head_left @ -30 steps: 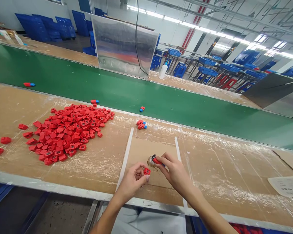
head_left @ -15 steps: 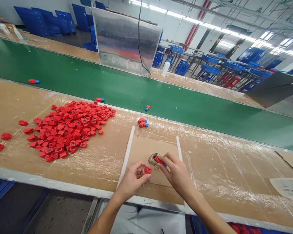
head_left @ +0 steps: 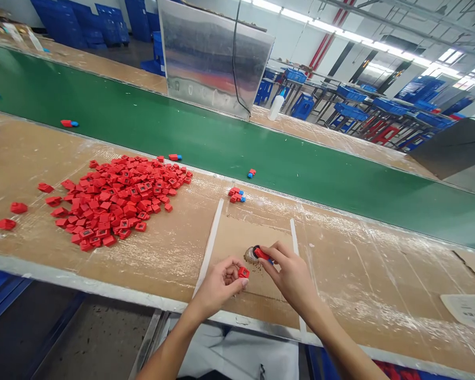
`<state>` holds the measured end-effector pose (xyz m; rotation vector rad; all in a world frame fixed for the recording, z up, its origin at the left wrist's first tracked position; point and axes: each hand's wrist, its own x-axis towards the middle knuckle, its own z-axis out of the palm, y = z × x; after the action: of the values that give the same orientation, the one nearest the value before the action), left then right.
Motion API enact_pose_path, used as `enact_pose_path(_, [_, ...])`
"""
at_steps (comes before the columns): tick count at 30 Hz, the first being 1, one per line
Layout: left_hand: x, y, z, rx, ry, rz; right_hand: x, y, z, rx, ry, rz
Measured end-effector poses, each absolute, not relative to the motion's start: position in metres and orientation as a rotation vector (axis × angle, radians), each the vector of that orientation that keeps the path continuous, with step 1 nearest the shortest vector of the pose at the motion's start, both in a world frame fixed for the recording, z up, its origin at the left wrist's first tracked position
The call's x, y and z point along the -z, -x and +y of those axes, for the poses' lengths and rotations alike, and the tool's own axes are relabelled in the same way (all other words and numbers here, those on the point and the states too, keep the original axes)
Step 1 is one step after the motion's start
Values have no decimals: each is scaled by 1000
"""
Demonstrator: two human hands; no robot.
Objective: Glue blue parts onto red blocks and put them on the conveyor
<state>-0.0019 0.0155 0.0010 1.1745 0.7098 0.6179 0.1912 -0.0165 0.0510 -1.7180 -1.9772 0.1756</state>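
Observation:
Between the fingertips of my left hand (head_left: 221,282) is a small red plastic block (head_left: 243,272) with a square opening in one face. My right hand (head_left: 291,272) pinches a red-and-blue plastic piece (head_left: 264,255), its red end at the dark rim of a small round pot (head_left: 250,255). The fingers cover much of this piece, and whether it touches the pot I cannot tell. Both hands are above a cardboard sheet (head_left: 237,232) between two white strips. Left of them lies a large heap of red blocks (head_left: 122,200).
Beyond the table runs a green conveyor belt (head_left: 206,140) carrying several red-and-blue pieces. A few similar pieces (head_left: 236,195) lie at its near edge. A metal panel (head_left: 214,58) and a white bottle (head_left: 276,106) stand across the belt. A pale flat plate (head_left: 467,307) lies at right.
The view has shifted slightly, and the pieces on the belt sit a little further right, with another appearing at the left edge. Both hands keep nearly the same pose and hold.

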Motion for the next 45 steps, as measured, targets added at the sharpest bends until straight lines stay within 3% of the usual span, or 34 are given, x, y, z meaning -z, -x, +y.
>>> enact_pose_path(8, [3, 3, 15, -626, -1161, 718, -61, -192, -12, -212, 1769, -2038])
enact_pose_path(16, [-1, -3, 12, -595, -1101, 679, -66, -214, -28, -998, 1688, -1261])
enact_pose_path(20, [0, -11, 14, -604, -1165, 691, -61, -221, -34, -1121, 1638, -1118])
enact_pose_path(28, [1, -13, 16, -590, -1127, 679, -57, -210, -48, -1145, 1599, -1131])
enact_pose_path(35, [-2, -10, 14, -564, -1108, 652, -53, -189, -58, -804, 1600, -1544])
enact_pose_path(45, [-3, -8, 13, -566, -1133, 627, -55, -181, -59, -727, 1636, -1696])
